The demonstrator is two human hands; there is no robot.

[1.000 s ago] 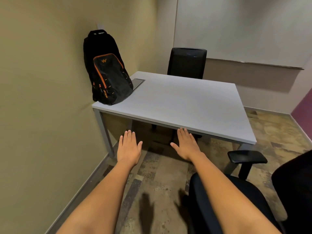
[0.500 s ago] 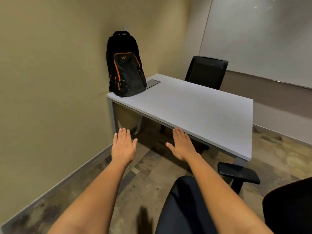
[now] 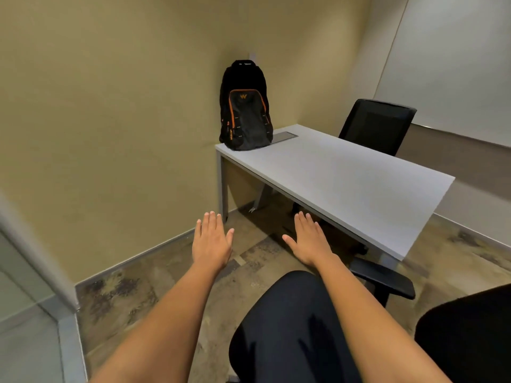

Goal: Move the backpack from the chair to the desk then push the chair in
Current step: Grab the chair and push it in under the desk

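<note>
We see the backpack [image 3: 244,111], black with orange trim, standing upright on the near left corner of the desk [image 3: 345,178], its back against the wall [image 3: 110,120]. Just behind it a grey hatch [image 3: 284,137] is set flush in the desktop. Both our arms reach forward with palms down. The left hand [image 3: 211,241] is flat and spread, fingers together and thumb out, holding nothing and hanging over the floor [image 3: 154,275] short of the desk leg. The right hand [image 3: 309,240] is likewise flat and empty, its fingertips showing just below the desk's near edge; we cannot tell whether they touch it. The chair [image 3: 293,327] sits below our right forearm, its dark seat at the bottom of the view, an armrest [image 3: 384,277] off to the right beside the desk's near corner, and its backrest at the lower right edge. It stands outside the desk, not tucked under. A second chair [image 3: 377,125] stands at the far side of the desk.
</note>
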